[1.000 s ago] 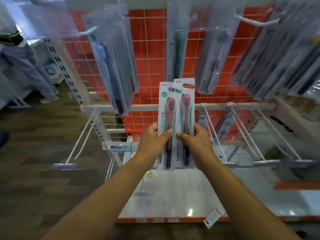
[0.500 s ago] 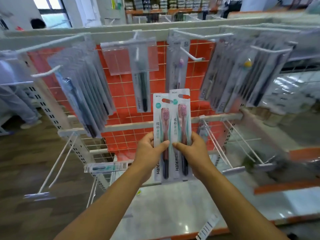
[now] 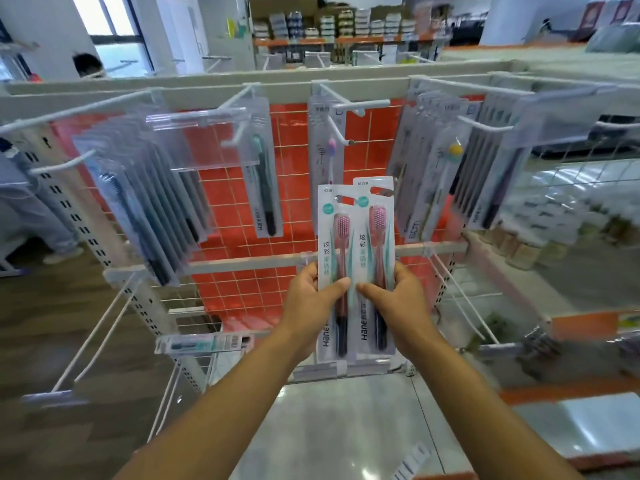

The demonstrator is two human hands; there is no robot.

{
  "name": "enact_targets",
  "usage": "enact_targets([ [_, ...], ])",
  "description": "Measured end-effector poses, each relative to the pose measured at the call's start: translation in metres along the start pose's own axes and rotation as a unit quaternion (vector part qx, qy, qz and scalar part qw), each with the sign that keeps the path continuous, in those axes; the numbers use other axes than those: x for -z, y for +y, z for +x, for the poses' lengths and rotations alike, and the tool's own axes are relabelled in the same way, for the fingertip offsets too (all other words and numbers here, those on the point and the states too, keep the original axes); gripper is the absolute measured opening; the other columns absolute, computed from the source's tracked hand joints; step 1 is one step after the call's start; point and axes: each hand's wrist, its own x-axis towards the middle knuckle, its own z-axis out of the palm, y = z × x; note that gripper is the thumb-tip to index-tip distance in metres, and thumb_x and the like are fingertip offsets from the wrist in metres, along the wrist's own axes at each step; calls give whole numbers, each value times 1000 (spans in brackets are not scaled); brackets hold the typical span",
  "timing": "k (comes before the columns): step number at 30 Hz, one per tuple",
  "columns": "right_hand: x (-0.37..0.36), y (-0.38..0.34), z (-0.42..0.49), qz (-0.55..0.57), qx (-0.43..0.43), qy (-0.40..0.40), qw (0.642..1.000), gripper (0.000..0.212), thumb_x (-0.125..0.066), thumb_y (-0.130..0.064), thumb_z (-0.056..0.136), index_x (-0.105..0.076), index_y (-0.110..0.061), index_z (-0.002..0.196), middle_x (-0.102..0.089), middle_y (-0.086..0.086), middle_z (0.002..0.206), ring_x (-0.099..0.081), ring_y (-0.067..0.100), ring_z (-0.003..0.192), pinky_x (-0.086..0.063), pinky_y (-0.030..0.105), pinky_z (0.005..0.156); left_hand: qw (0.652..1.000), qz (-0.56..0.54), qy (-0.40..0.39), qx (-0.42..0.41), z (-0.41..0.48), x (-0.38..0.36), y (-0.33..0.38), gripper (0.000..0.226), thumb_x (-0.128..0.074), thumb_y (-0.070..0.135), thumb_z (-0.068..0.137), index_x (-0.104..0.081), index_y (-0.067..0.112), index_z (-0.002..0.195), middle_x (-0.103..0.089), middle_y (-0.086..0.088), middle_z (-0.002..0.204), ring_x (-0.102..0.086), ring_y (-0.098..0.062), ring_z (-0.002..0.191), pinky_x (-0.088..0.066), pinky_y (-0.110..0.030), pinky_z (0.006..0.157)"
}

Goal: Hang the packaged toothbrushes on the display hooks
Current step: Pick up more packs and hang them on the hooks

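Observation:
Two white toothbrush packs with pink brushes stand upright side by side in front of the orange grid panel. My left hand (image 3: 311, 303) grips the left pack (image 3: 334, 244) at its lower half, thumb across the front. My right hand (image 3: 398, 303) grips the right pack (image 3: 375, 237) the same way; this pack sits slightly higher. Above them a white display hook (image 3: 341, 131) juts out with one purple-headed toothbrush pack (image 3: 325, 150) behind it. Both packs' top holes are below that hook.
Full rows of packs hang on hooks at left (image 3: 145, 202) and right (image 3: 450, 174). One dark brush pack (image 3: 263, 188) hangs centre-left. Empty white hooks (image 3: 93, 334) slope down from the lower rail (image 3: 242, 263). A person's legs (image 3: 31, 216) stand far left.
The view has tilted up, bringing the top rail and the shop behind into sight. Both hands keep their grip; the packs now sit nearer the upper centre hook.

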Motion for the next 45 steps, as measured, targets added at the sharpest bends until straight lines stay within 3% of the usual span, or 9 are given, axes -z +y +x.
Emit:
enact_targets([
  [3, 2, -1, 1, 4, -1, -16, 1000, 37, -66, 8, 81, -61, -26, 95, -72, -8, 93, -70, 5, 87, -57, 23, 76, 1000, -2, 18, -2, -3, -2, 2, 30, -60, -1, 92, -61, 11, 119, -72, -5, 111, -70, -16, 101, -58, -27, 83],
  [8, 3, 0, 2, 12, -14, -63, 998, 37, -63, 6, 84, -62, -24, 105, -72, 0, 104, -70, 15, 97, -56, 36, 87, 998, -6, 59, 7, -10, 0, 1, 31, -59, 3, 93, -57, 6, 124, -70, -9, 115, -68, -23, 107, -55, -43, 94],
  [14, 12, 1, -4, 4, -35, -130, 991, 42, -49, 9, 89, -57, -20, 119, -69, -1, 105, -69, 12, 96, -59, 29, 78, 995, -11, 94, 15, -23, 0, -6, 26, -57, 6, 95, -60, 8, 120, -71, -10, 113, -68, -25, 105, -54, -47, 94],
  [20, 19, 7, -15, 11, -33, -169, 985, 40, -53, 7, 90, -58, -30, 105, -70, -4, 101, -70, 9, 92, -57, 23, 71, 992, -21, 125, 21, -39, -2, -15, 25, -57, 4, 94, -61, 6, 119, -72, -10, 112, -69, -27, 104, -53, -49, 95],
  [25, 22, 11, -28, 22, -45, -154, 987, 38, -54, 9, 89, -60, -23, 107, -71, 0, 103, -70, 9, 93, -55, 18, 69, 992, -17, 120, 26, -52, 2, -18, 27, -57, 6, 95, -60, 6, 122, -72, -10, 113, -69, -26, 104, -53, -49, 95],
  [33, 12, 25, -73, 30, -63, -122, 990, 28, -55, -2, 94, -62, -25, 107, -72, -5, 105, -69, 9, 98, -57, 26, 79, 995, -11, 87, 50, -84, 22, -29, 19, -52, 12, 99, -65, 10, 112, -73, -8, 109, -69, -26, 104, -52, -49, 96],
  [38, 7, 42, -106, 55, -86, -111, 989, 24, -50, -3, 97, -62, -17, 112, -72, -1, 106, -69, 14, 100, -56, 32, 85, 994, -13, 95, 60, -109, 31, -48, 18, -50, 13, 100, -67, 17, 107, -73, -7, 111, -68, -26, 106, -53, -48, 95],
  [45, 15, 70, -147, 41, -123, -102, 986, 31, -47, 4, 95, -61, -21, 106, -71, -1, 100, -70, 7, 91, -55, 20, 70, 992, -9, 86, 87, -137, 32, -93, 18, -51, 14, 100, -67, 14, 110, -74, -6, 105, -70, -25, 99, -56, -42, 85],
])
